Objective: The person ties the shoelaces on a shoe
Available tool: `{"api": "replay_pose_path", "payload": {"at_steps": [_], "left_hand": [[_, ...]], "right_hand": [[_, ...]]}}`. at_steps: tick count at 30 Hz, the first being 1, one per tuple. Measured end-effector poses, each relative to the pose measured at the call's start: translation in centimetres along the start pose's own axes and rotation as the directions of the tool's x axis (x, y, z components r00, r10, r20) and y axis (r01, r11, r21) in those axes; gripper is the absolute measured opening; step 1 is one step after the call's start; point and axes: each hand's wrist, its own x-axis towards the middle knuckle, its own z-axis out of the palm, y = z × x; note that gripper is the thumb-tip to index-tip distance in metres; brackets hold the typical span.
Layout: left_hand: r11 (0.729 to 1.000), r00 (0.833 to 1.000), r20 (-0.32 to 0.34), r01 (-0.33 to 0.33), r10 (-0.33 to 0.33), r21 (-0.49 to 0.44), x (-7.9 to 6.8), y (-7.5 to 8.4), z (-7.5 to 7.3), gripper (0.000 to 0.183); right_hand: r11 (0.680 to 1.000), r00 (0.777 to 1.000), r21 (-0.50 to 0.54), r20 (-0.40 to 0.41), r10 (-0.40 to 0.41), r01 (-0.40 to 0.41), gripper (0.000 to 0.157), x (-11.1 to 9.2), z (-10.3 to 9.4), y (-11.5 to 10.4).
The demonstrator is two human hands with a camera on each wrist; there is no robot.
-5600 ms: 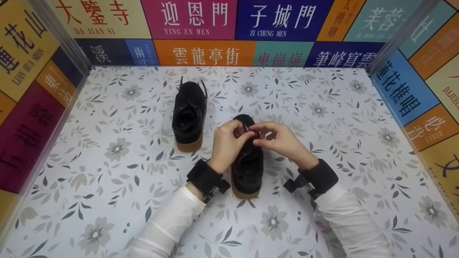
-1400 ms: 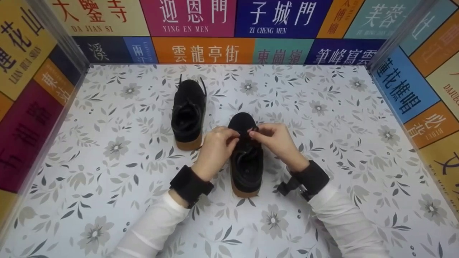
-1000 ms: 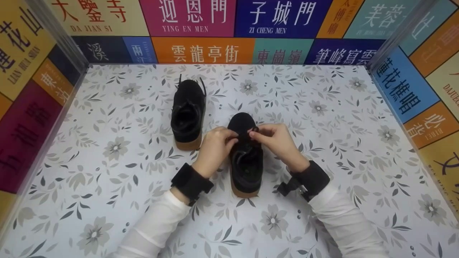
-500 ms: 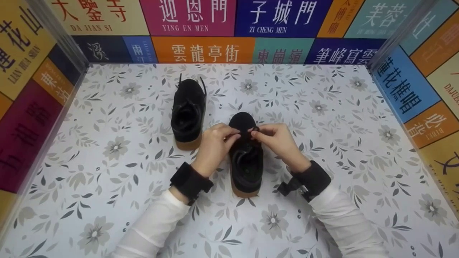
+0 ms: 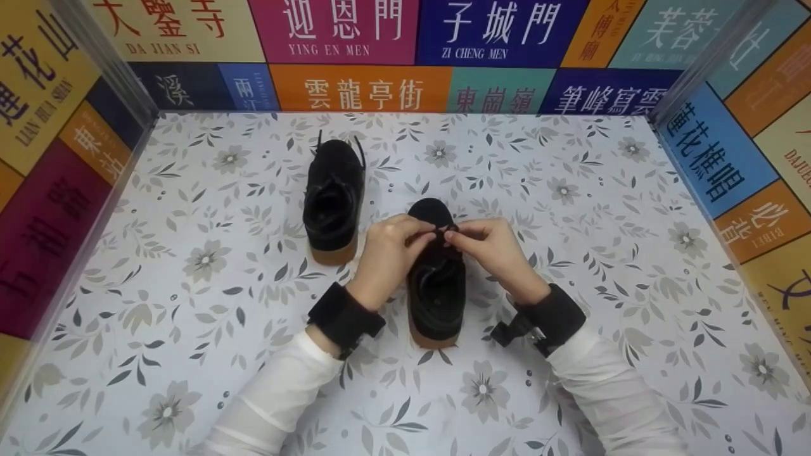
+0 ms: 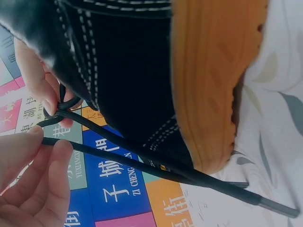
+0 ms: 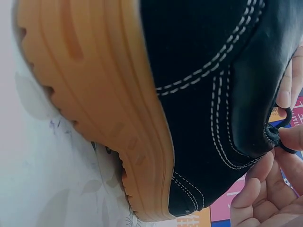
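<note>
Over the front of a black shoe (image 5: 437, 304) with a tan sole, both hands work at its black lace (image 6: 118, 163). My left hand (image 5: 383, 256) pinches the lace between thumb and fingers. On the other side of the laces, my right hand (image 5: 497, 253) pinches it by a small loop (image 6: 71, 103). In the left wrist view two loose ends with grey tips hang down past the side of the shoe. The right wrist view has the shoe's white-stitched side large in front, with the right hand's fingers (image 7: 272, 189) beside the tongue. The shoe's toe points away from me.
A second black shoe (image 5: 332, 202) stands to the left and farther back, its two lace ends sticking up at the toe. A flower-patterned cover (image 5: 602, 253) lies under both. Panels with large characters (image 5: 361, 92) wall in the back and sides.
Compared with half a second ago, my left hand has shifted right, closer to the right hand. About a second ago the hands stood farther apart over the laces. Both shoes have stayed in place.
</note>
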Motion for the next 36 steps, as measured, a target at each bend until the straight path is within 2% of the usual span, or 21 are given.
{"api": "replay_pose_path", "payload": {"at_steps": [9,14,21,31,36], "left_hand": [[0.999,1.0,-0.002,0.028,-0.028,-0.047,0.5,0.4,0.7,0.009],[0.992,0.998,0.008,0.065,-0.065,-0.105,0.6,0.4,1.0,0.009],[0.969,0.989,0.029,0.151,-0.148,-0.197,0.6,0.5,1.2,0.009],[0.937,0.973,0.057,0.229,-0.222,-0.265,0.5,0.2,1.4,0.007],[0.924,0.973,0.057,0.229,-0.222,-0.306,0.3,0.1,1.4,0.005]], "right_hand": [[0.999,1.0,-0.031,-0.004,-0.013,0.013,0.016,0.0,0.0,-0.1],[0.999,1.0,-0.034,0.007,-0.015,0.015,0.017,0.0,-0.1,0.1],[1.0,1.0,0.009,0.007,0.025,-0.025,0.02,1.0,-0.5,2.9],[0.998,0.998,0.006,0.041,0.057,-0.057,0.023,1.0,-0.7,3.2],[0.998,0.997,-0.002,0.039,0.068,-0.068,0.022,1.1,-0.7,3.1]]}}
